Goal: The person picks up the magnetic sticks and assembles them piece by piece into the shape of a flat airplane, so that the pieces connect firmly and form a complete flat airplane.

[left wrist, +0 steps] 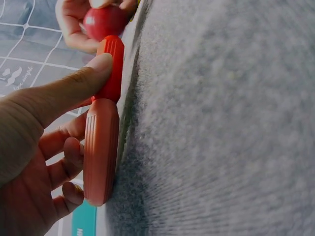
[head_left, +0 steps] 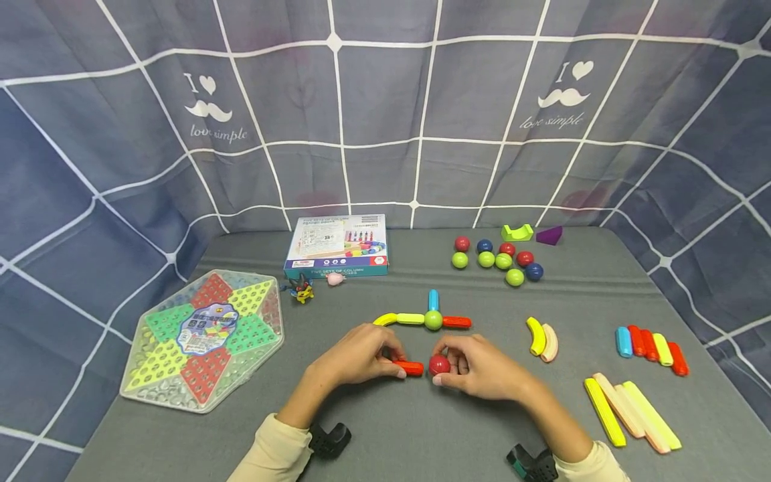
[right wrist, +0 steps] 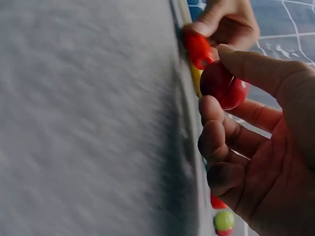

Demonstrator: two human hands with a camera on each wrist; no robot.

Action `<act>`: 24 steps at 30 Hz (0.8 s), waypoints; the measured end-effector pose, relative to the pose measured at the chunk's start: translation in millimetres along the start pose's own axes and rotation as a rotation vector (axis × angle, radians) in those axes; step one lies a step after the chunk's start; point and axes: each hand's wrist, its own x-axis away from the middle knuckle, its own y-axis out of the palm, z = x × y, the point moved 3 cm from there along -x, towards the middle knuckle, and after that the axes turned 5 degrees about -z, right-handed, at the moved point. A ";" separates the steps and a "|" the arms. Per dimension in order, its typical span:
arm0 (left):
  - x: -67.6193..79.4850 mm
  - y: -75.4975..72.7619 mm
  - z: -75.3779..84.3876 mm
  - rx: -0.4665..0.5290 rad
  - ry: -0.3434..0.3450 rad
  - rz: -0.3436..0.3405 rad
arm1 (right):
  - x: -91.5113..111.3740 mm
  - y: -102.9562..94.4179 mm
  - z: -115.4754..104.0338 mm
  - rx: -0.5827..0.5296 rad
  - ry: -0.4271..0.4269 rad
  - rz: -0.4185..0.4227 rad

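My left hand [head_left: 361, 355] pinches a short red ridged rod [head_left: 411, 368] between thumb and fingers, low over the grey cloth. In the left wrist view a salmon-coloured ridged rod [left wrist: 101, 152] lines up end to end with it; the hand hides that one from the head view. My right hand [head_left: 482, 368] grips a red ball [head_left: 439, 365] by thumb and fingertips, close to the red rod's free end. Just beyond both hands lies a joined piece: a green ball [head_left: 433, 320] with a blue rod [head_left: 434, 300], a red rod [head_left: 456, 322], a light-yellow rod [head_left: 410, 318] and a curved yellow rod [head_left: 385, 319].
Loose balls [head_left: 503, 261] lie at the back right, near a green curved block [head_left: 517, 233] and a purple wedge [head_left: 549, 235]. Curved pieces [head_left: 537, 336], short rods [head_left: 650, 348] and long rods [head_left: 605, 412] lie right. A box [head_left: 337, 248], small figurine [head_left: 301, 289] and star-patterned board [head_left: 205, 338] stand left.
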 end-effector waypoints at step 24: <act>-8.0 12.3 13.5 -0.113 0.087 0.033 | 62.5 -64.5 29.3 0.045 0.072 0.321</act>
